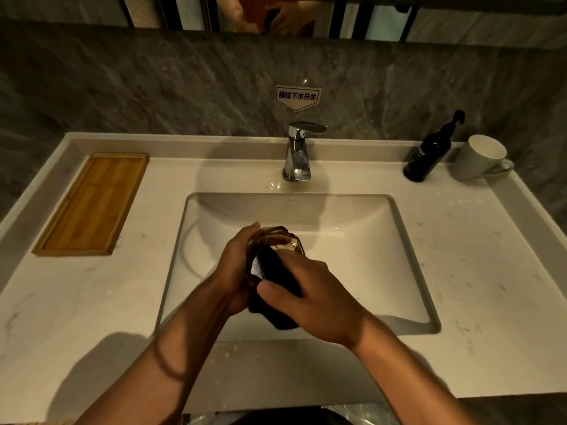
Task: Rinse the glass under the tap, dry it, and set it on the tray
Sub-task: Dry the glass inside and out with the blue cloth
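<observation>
Glass (276,240) held tilted over the sink basin (352,240), near its front edge, likely so drips fall in the bowl rather than on the bench (460,271). Left hand (234,271) wraps the glass from the side, steadying it. Right hand (310,296) presses a dark cloth (277,289) against the wall of the glass; drying step, by my reading. Tap (299,151) shows no running water. Wooden tray (92,204) sits at the bench's back left, nothing on it, well apart from the glass.
</observation>
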